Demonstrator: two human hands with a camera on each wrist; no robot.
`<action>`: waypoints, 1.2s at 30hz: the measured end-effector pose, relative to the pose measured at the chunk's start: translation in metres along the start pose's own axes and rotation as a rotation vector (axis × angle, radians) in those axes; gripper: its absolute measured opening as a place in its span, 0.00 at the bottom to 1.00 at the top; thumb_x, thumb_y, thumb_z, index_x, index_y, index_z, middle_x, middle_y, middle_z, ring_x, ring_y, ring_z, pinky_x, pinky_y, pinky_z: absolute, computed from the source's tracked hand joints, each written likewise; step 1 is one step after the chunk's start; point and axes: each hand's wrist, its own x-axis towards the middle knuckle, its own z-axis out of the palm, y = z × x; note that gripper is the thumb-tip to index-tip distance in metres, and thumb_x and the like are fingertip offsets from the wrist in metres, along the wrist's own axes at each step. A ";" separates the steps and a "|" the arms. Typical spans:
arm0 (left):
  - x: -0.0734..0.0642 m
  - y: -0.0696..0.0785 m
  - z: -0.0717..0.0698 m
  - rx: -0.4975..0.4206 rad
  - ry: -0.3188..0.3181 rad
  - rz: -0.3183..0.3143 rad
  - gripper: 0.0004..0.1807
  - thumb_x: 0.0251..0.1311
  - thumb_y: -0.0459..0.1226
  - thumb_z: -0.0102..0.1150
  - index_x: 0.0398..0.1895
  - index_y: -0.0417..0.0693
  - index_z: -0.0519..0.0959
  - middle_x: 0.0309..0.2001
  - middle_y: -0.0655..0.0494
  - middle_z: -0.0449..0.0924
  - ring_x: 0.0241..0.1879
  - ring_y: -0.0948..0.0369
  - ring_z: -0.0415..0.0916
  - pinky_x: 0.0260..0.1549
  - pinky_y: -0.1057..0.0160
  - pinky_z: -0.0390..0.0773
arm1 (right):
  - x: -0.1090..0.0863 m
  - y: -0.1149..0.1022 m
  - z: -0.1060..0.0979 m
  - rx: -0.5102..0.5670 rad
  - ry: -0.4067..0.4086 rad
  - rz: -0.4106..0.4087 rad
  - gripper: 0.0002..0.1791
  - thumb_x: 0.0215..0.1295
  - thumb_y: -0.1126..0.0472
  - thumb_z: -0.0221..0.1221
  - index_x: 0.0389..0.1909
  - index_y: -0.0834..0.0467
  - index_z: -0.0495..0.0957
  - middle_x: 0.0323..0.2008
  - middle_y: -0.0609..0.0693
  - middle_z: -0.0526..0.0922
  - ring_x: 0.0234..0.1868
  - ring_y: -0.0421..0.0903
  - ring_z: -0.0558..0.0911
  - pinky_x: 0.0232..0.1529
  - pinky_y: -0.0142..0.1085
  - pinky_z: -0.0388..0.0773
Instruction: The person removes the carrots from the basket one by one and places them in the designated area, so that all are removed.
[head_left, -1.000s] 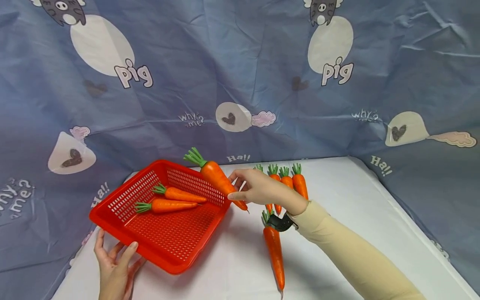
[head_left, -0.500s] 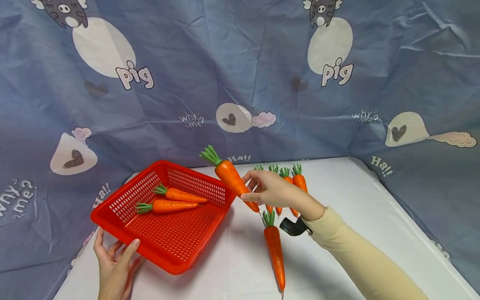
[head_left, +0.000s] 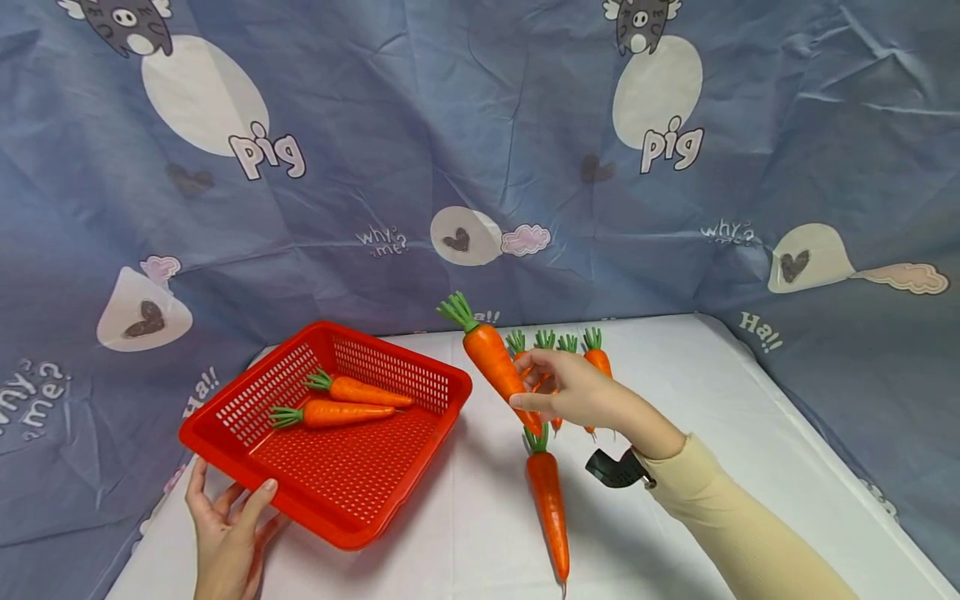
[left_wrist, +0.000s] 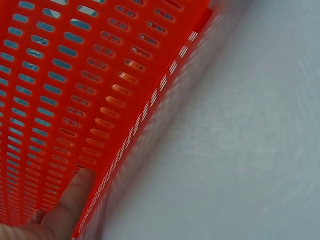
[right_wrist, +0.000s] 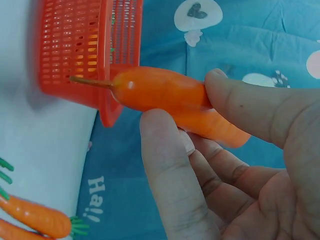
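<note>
My right hand pinches an orange carrot near its tapered end, its green top pointing up and to the left. The right wrist view shows thumb and fingers around that carrot, with the basket behind it. My left hand grips the near left side of a red perforated basket, thumb at the rim and the other fingers underneath. Inside the basket, two carrots lie side by side. One finger presses the basket's slotted wall in the left wrist view.
Below the right hand, a single carrot lies on the white tablecloth. Behind that hand, several more carrots lie in a row, partly hidden. A blue patterned cloth hangs along the back.
My right hand has moved right with the carrot, away from over the basket's right edge. The left hand and the basket stay nearly in place.
</note>
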 end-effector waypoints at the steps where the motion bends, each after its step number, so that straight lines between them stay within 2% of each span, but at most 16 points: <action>1: 0.000 0.000 0.000 0.002 0.001 0.002 0.55 0.72 0.31 0.65 0.81 0.90 0.41 0.64 0.59 0.64 0.55 0.68 0.79 0.34 0.63 0.90 | -0.002 0.001 -0.001 0.012 0.004 0.008 0.22 0.71 0.55 0.71 0.57 0.62 0.78 0.43 0.56 0.82 0.29 0.47 0.84 0.36 0.40 0.87; 4: 0.000 0.000 0.000 0.007 0.003 0.004 0.56 0.72 0.32 0.65 0.81 0.90 0.40 0.64 0.59 0.64 0.56 0.68 0.78 0.34 0.63 0.90 | -0.008 0.005 -0.003 0.040 0.012 0.036 0.22 0.72 0.56 0.71 0.58 0.63 0.77 0.44 0.57 0.81 0.28 0.48 0.86 0.34 0.40 0.87; 11: 0.001 0.000 -0.002 -0.005 -0.005 -0.005 0.56 0.73 0.31 0.65 0.81 0.91 0.41 0.64 0.58 0.63 0.54 0.69 0.79 0.34 0.62 0.91 | -0.016 0.011 -0.005 0.074 0.019 0.049 0.20 0.73 0.57 0.69 0.57 0.63 0.77 0.44 0.56 0.80 0.36 0.47 0.83 0.38 0.38 0.90; 15: 0.000 -0.001 -0.002 -0.002 -0.013 -0.006 0.56 0.73 0.31 0.64 0.81 0.92 0.41 0.64 0.59 0.63 0.56 0.69 0.78 0.35 0.62 0.91 | -0.021 0.016 -0.006 0.090 0.026 0.066 0.19 0.72 0.58 0.70 0.56 0.62 0.78 0.42 0.55 0.80 0.35 0.48 0.84 0.34 0.38 0.88; 19: 0.000 -0.001 -0.002 -0.008 -0.015 -0.006 0.56 0.73 0.30 0.64 0.80 0.92 0.41 0.64 0.59 0.63 0.55 0.68 0.79 0.35 0.62 0.91 | -0.028 0.021 -0.007 0.114 0.037 0.069 0.19 0.72 0.58 0.70 0.56 0.63 0.78 0.42 0.56 0.79 0.35 0.49 0.84 0.35 0.39 0.90; 25: 0.001 0.000 -0.002 -0.012 -0.011 -0.008 0.56 0.72 0.30 0.64 0.80 0.93 0.42 0.64 0.59 0.62 0.56 0.68 0.78 0.35 0.62 0.91 | -0.039 0.028 -0.009 0.166 0.054 0.099 0.23 0.72 0.58 0.70 0.59 0.67 0.77 0.45 0.57 0.79 0.40 0.49 0.86 0.42 0.43 0.92; 30: 0.001 0.000 -0.002 -0.009 -0.012 -0.009 0.56 0.73 0.30 0.64 0.80 0.93 0.41 0.64 0.59 0.62 0.56 0.68 0.78 0.35 0.62 0.91 | -0.048 0.036 -0.009 0.188 0.067 0.127 0.27 0.72 0.57 0.70 0.63 0.68 0.74 0.47 0.58 0.79 0.42 0.49 0.86 0.43 0.43 0.92; 36: 0.000 0.000 -0.002 -0.005 -0.013 -0.009 0.56 0.73 0.30 0.64 0.80 0.93 0.41 0.64 0.59 0.63 0.56 0.67 0.78 0.35 0.62 0.91 | -0.062 0.045 -0.006 0.235 0.079 0.143 0.29 0.73 0.57 0.70 0.64 0.69 0.71 0.45 0.57 0.77 0.42 0.48 0.85 0.43 0.45 0.92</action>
